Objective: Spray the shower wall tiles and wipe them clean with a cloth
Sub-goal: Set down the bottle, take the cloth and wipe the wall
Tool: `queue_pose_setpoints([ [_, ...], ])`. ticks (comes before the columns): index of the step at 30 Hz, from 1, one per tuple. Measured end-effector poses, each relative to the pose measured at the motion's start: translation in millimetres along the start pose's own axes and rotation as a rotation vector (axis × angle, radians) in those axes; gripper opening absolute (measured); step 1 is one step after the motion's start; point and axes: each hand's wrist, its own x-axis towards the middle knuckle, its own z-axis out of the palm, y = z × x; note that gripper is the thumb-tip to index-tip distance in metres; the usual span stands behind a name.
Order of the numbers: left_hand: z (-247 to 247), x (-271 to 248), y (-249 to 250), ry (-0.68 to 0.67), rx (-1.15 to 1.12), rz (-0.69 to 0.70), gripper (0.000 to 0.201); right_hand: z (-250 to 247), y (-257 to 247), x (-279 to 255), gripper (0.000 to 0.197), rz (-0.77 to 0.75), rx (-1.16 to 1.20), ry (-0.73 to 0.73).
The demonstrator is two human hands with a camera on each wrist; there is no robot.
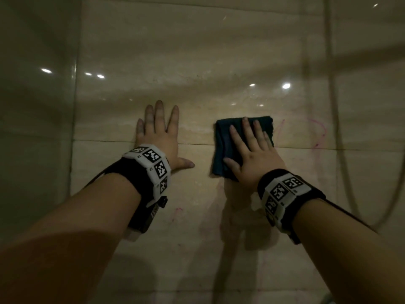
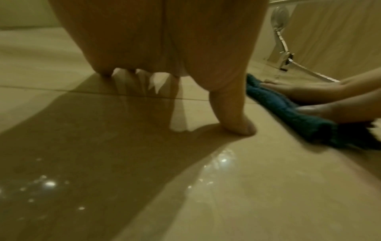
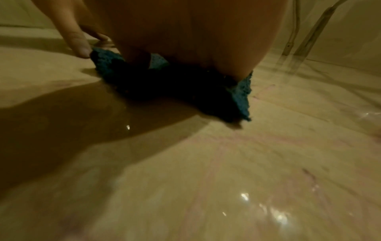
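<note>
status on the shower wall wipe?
Left hand flat on tile. Right hand pressing cloth flat. Pink marks remain beside it. Nothing blocking.

A dark teal terry cloth [image 1: 223, 148], folded into a rough rectangle, lies flat against the glossy beige marble-look wall tiles [image 1: 197, 62], right of centre in the head view. It straddles a thin horizontal grout line. Its lower left corner hangs slightly ragged. The tiles shine with light spots, and faint pink smears show to the right of the cloth and below it.
</note>
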Motion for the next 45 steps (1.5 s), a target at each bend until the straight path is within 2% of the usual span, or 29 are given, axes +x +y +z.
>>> queue_pose_setpoints([
  [4,-1,-3,7,-0.031,-0.033,0.015,0.13,-14,6,12,0.071,0.018,0.0,0.01],
  [10,-13,6,29,0.017,-0.022,0.082,0.128,-36,19,35,0.069,0.058,0.073,0.085],
  [15,-21,23,54,0.035,0.022,0.107,0.128,-30,28,36,0.07,-0.004,0.079,0.143],
  [22,-15,25,61,0.022,0.058,0.088,0.128,-13,50,17,0.08,-0.039,0.062,0.096],
  [32,-13,24,60,0.028,0.052,0.096,0.128,-19,52,15,0.075,0.034,0.059,0.047],
  [38,-12,24,59,0.03,0.047,0.093,0.128,-39,64,32,0.071,0.108,0.109,0.111],
  [45,-15,18,67,0.004,0.0,0.073,0.124,-10,60,9,0.069,0.144,0.148,0.159],
])
